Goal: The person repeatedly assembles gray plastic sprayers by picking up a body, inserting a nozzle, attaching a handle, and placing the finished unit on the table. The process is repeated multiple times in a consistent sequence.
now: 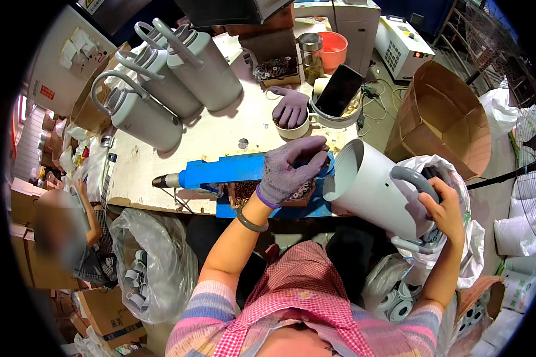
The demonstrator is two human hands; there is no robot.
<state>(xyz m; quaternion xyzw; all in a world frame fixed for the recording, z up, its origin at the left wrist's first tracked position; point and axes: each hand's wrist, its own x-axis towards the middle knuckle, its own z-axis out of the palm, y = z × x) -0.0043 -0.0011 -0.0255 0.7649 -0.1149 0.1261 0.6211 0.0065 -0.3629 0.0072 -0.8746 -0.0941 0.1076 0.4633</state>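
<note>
My right hand [445,205], bare, is closed round the dark grey side handle [412,176] of a large pale grey insulated jug [372,189]. The jug lies tilted, its round open end facing left over the table's front edge. My left hand [292,169], in a grey-purple knit glove, is beside that open end, above a blue bench machine [226,171]. Its thumb and fingertips are curled near each other; whatever they pinch, if anything, is too small to make out. Under the left wrist a tray of small metal screws [244,194] is partly hidden.
Grey jugs with loop handles [205,65] stand at back left. A spare glove [292,107] lies on a cup, near a phone [338,89], a glass jar [311,56] and a red container [333,50]. Bags of grey parts [152,262] and a large carton [438,119] flank me. Another person sits at left.
</note>
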